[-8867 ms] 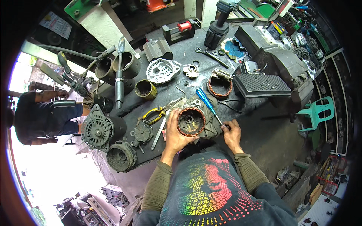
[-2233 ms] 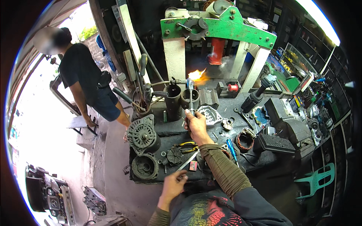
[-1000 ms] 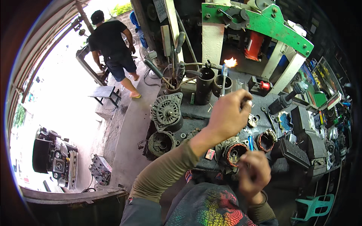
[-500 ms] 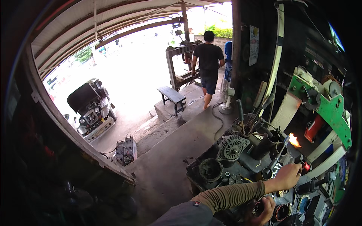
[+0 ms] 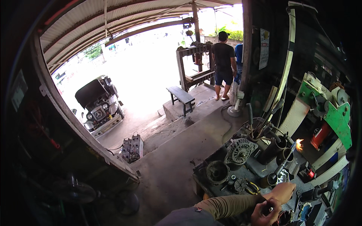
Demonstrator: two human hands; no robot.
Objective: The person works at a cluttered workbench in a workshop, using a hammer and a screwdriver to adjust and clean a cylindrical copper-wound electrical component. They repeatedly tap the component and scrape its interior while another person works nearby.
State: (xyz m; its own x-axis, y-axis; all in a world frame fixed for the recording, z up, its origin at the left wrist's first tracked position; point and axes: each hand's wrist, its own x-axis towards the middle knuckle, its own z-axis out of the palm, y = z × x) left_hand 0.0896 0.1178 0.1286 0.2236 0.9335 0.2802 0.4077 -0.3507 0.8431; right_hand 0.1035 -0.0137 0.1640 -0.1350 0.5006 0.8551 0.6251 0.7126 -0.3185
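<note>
My left arm, in an olive-brown sleeve, reaches across the bench. My left hand [image 5: 282, 192] is curled over the metal parts, its fingertips bent under and hidden. Closer to the lower edge, my right hand [image 5: 266, 213] has its fingers curled round something small and dark that I cannot make out. A gas torch [image 5: 283, 165] leans up just past my left hand, with a small orange flame at its tip. Right of that hand lies a red spool [image 5: 310, 174]. A finned alternator housing [image 5: 241, 150] and a dark round housing [image 5: 217, 172] sit on the left part of the bench.
Yellow-handled pliers [image 5: 252, 187] lie near my sleeve. Dark metal cylinders [image 5: 274, 150] stand behind the torch. A green-and-white machine frame [image 5: 320, 113] rises at right. Beyond are a fan [image 5: 235, 101], a bench seat [image 5: 181, 96], batteries [image 5: 132, 147], a vehicle [image 5: 98, 107] and a person [image 5: 224, 64].
My left hand has drawn back from beside the red spool toward my right hand. The torch flame looks smaller. The person has walked farther off, and the view has shifted a little.
</note>
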